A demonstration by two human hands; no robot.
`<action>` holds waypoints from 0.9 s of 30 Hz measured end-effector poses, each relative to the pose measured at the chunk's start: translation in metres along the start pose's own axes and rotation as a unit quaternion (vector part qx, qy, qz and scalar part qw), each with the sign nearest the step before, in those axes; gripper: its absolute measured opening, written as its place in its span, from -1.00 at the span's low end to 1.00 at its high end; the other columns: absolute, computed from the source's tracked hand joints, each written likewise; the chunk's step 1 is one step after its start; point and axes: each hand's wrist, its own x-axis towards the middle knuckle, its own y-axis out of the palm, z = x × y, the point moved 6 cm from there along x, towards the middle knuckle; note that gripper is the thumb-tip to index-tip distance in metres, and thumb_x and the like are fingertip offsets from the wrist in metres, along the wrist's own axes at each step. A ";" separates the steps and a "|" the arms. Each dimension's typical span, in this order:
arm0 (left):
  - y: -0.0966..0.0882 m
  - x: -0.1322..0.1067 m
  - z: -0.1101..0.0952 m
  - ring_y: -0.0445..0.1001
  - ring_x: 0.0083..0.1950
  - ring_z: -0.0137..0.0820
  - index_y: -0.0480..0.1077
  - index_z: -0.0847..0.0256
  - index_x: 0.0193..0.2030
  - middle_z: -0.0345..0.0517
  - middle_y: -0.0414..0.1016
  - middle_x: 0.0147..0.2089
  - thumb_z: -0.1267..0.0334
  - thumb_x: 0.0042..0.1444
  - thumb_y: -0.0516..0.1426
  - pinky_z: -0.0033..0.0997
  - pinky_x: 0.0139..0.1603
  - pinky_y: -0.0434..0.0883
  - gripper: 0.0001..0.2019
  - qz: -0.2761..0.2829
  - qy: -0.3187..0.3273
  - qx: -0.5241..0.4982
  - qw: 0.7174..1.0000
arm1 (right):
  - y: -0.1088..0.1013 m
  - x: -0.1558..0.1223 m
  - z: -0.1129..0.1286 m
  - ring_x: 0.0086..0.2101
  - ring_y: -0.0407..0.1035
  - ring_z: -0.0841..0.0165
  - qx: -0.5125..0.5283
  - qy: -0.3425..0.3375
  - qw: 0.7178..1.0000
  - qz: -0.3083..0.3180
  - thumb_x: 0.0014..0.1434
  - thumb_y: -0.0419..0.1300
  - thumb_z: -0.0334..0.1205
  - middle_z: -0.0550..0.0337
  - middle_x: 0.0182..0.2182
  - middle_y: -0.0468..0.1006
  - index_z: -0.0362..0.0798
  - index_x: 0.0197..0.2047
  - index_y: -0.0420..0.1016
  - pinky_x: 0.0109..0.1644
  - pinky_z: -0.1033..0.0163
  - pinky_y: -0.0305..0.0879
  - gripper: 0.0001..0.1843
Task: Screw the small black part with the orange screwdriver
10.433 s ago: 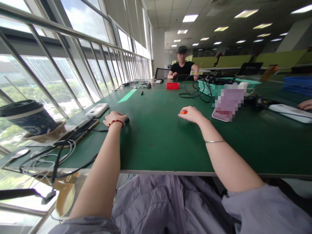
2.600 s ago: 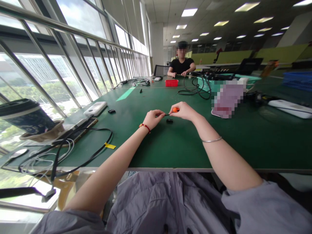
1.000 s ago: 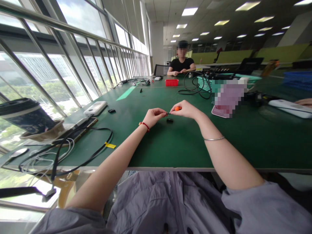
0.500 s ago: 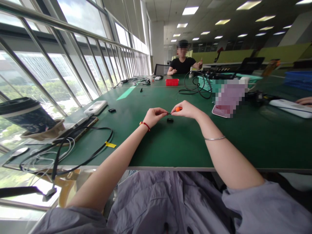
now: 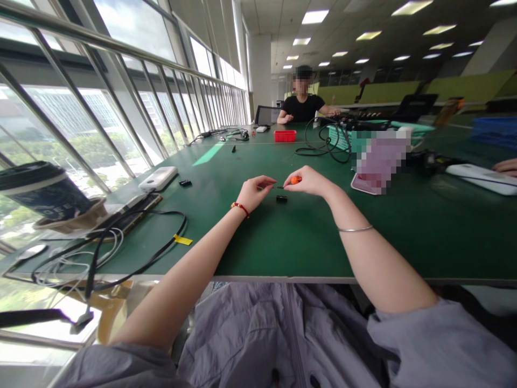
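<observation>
My right hand [image 5: 307, 181] is closed round a small screwdriver with an orange handle [image 5: 295, 180], its thin dark shaft pointing left. My left hand [image 5: 253, 192] pinches something tiny at the shaft's tip, too small to name. Both hands hover just above the green table [image 5: 283, 237], near its middle. A small black part [image 5: 281, 199] lies on the table right below the hands. A second small black part [image 5: 185, 183] lies further left, beside a white box [image 5: 158, 179].
A paper cup [image 5: 42, 194], a phone and tangled cables [image 5: 100, 242] crowd the left edge by the windows. A pink blurred item [image 5: 377, 161], black cable coil [image 5: 323, 143] and white device [image 5: 480, 179] lie to the right. Another person sits at the far end behind a red tray [image 5: 285, 136].
Both hands came together from apart at the table's middle, the screwdriver tip at the left fingers. In the last second they hardly moved. The far person's raised hand dropped.
</observation>
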 end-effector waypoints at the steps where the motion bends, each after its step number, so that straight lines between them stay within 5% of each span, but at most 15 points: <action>1: 0.000 0.000 0.000 0.54 -0.16 -0.34 0.52 0.25 -0.19 -0.04 0.60 -0.19 0.28 0.09 0.11 -0.35 -0.05 0.46 -0.79 -0.003 0.007 0.026 1.000 | 0.000 0.000 0.000 -0.49 0.20 0.48 -0.004 0.002 1.000 -0.002 -0.11 0.23 -0.16 0.23 -0.53 0.47 -0.15 -0.33 0.64 -0.37 0.33 0.13 -0.70; 11: 0.018 -0.003 0.010 0.53 -0.08 -0.30 0.44 0.24 -0.05 -0.05 0.59 -0.13 0.35 -0.04 0.18 -0.29 0.01 0.43 -0.65 0.089 0.000 0.064 0.994 | 0.008 0.003 -0.010 -0.39 0.34 0.39 -0.043 0.016 0.998 0.037 -0.10 0.24 -0.25 0.19 -0.46 0.56 -0.13 -0.38 0.63 -0.29 0.33 0.22 -0.80; 27: 0.021 -0.003 0.011 0.55 -0.13 -0.30 0.48 0.25 -0.11 -0.08 0.60 -0.19 0.36 -0.01 0.16 -0.28 -0.01 0.44 -0.72 0.102 -0.010 0.078 0.992 | 0.015 0.005 -0.014 -0.35 0.39 0.36 -0.057 0.012 0.996 0.065 -0.09 0.25 -0.22 0.19 -0.43 0.58 -0.10 -0.37 0.63 -0.26 0.31 0.24 -0.80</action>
